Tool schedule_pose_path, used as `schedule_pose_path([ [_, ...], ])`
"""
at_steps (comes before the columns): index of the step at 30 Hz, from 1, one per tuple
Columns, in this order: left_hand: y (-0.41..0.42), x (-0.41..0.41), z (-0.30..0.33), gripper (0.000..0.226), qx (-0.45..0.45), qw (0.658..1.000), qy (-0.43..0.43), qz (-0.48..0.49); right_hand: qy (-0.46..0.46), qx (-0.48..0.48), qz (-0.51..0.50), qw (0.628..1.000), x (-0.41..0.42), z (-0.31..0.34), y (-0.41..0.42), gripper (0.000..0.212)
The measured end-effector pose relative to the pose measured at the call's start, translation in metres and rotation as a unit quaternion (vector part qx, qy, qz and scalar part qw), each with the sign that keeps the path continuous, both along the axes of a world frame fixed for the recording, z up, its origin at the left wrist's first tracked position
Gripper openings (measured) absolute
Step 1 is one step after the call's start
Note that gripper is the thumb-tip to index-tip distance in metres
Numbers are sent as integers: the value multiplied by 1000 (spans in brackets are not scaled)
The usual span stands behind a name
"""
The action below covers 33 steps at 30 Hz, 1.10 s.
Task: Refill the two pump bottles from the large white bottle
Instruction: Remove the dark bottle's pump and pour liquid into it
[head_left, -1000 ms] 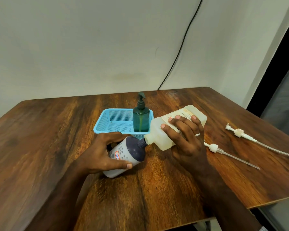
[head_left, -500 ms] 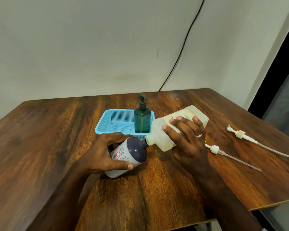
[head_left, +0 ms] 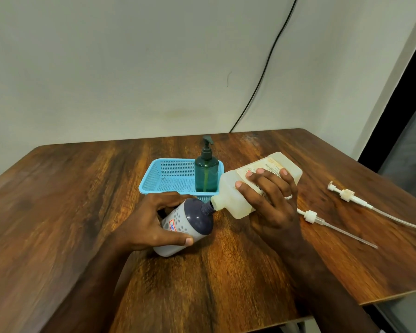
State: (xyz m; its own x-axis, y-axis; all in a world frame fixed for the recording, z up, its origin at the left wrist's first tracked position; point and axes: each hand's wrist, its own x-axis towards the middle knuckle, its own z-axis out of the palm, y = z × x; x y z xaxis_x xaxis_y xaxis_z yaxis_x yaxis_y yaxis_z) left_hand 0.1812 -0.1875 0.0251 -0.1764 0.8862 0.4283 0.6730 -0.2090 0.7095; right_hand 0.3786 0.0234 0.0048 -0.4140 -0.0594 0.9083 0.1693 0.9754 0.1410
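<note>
Just in front of the blue basket (head_left: 159,175), the left hand (head_left: 149,219) is gripping a tilted grey dotted pump bottle (head_left: 185,227) while the right hand (head_left: 271,203) is wrapping round the large white bottle (head_left: 238,188), tipping its mouth against the grey neck. Filling seems underway. The green pump bottle (head_left: 206,175) is standing capped inside the basket, likely finished. Two pump heads (head_left: 310,216) are lying right of the basket, leaving open table (head_left: 58,200) to its left.
</note>
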Motion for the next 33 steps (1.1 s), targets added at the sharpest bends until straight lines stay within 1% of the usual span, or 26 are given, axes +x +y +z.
schedule_pose_path([
  [4, 0, -1, -1, 64, 0, 1000, 7, 0, 2, 6, -4, 1000, 1, -1, 1, 49],
  [11, 1, -1, -1, 66, 1, 1000, 2, -1, 7, 6, -3, 1000, 0, 0, 0, 45],
  [20, 0, 2, 1, 67, -3, 1000, 4, 2, 3, 10, -13, 1000, 1, -1, 2, 55],
  [25, 0, 2, 0, 65, -1, 1000, 10, 5, 2, 9, -14, 1000, 2, -1, 2, 54],
  [29, 1, 3, 1, 65, 2, 1000, 6, 3, 7, 12, -19, 1000, 2, -1, 3, 59],
  [33, 2, 3, 2, 64, 7, 1000, 6, -2, 9, 14, -16, 1000, 1, -1, 3, 54],
])
